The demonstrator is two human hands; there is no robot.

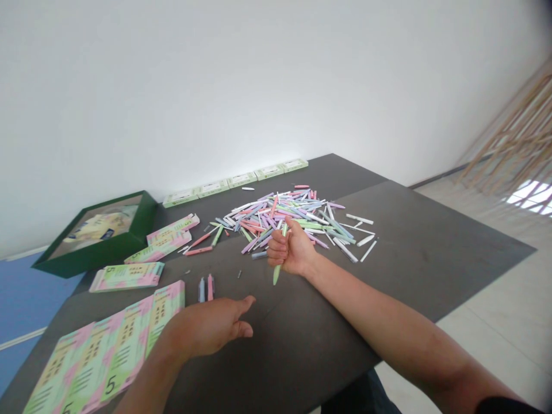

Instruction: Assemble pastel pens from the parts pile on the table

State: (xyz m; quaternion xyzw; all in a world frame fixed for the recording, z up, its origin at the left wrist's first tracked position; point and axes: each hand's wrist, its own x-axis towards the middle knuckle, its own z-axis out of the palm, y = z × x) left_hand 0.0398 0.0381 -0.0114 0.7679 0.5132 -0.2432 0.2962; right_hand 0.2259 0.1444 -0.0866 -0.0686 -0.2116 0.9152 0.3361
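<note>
My right hand (293, 248) is closed around a light green pen (276, 275), whose pointed end sticks out below the fist. Just behind it spreads a loose pile of pastel pens (263, 215) in pink, purple, green, blue and white. My left hand (211, 326) hovers over the near part of the table, thumb and fingers apart, holding nothing. Past its knuckles a blue pen (202, 290) and a pink pen (210, 287) lie side by side on the dark table; their near ends meet the hand's outline.
Flat pink-and-green boxes (125, 339) lie in a row at the near left, with more cartons (129, 276) behind. A green box (142, 215) containing plastic-wrapped stuff stands at the far left. Closed boxes (241, 179) line the wall. The table (414, 230) ends in a corner at right.
</note>
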